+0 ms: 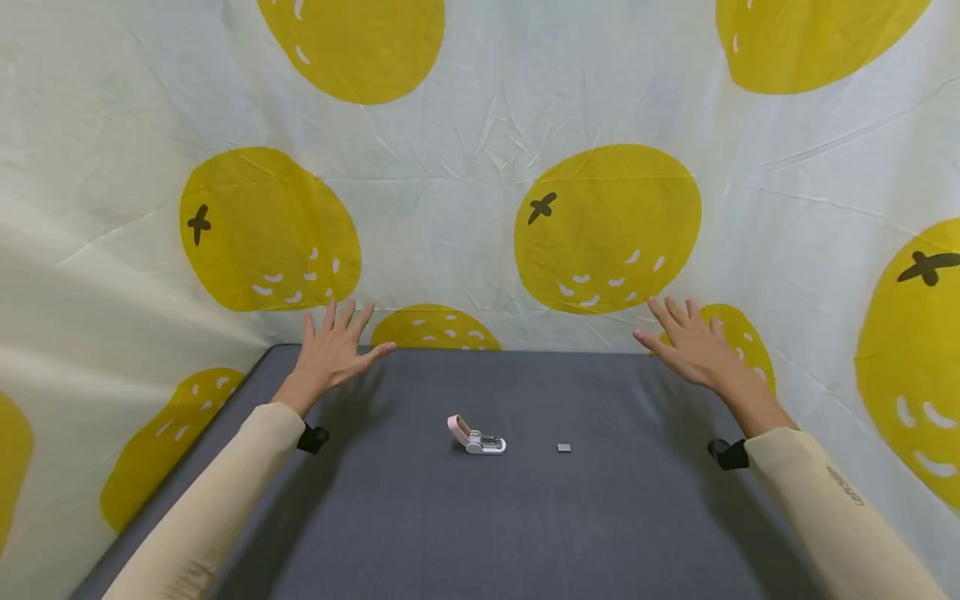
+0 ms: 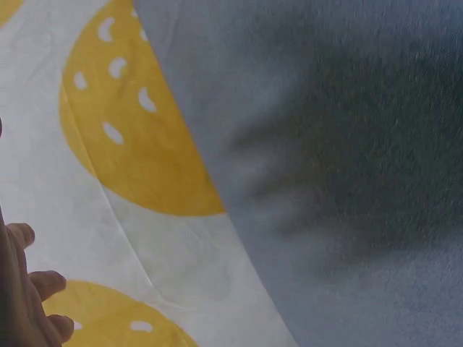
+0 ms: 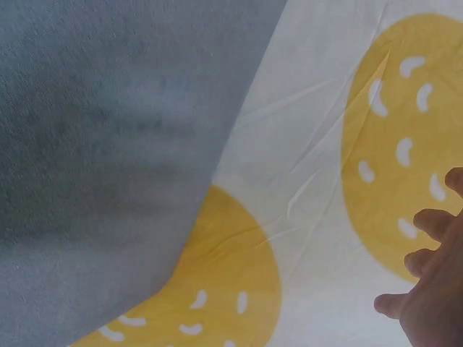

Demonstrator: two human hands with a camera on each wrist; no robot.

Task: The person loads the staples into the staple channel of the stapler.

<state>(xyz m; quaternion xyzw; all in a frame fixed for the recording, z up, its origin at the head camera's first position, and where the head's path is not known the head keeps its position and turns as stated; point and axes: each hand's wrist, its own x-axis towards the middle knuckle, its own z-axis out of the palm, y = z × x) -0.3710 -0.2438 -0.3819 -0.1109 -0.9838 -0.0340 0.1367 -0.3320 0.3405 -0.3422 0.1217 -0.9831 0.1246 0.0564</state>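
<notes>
Hovering near far edge of grey table (image 1: pixel 480 533): left hand (image 1: pixel 327 357) and right hand (image 1: pixel 696 353), fingers spread. Unfolded stapler (image 1: pixel 487 447) and small grey piece (image 1: pixel 564 448) lie between them, well inside edges, room around.

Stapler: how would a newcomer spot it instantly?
Find the dark grey table. Near its middle, just left of a small grey block, sits the stapler. Unlike the flat block, it has a white base and a raised pink top.
</notes>
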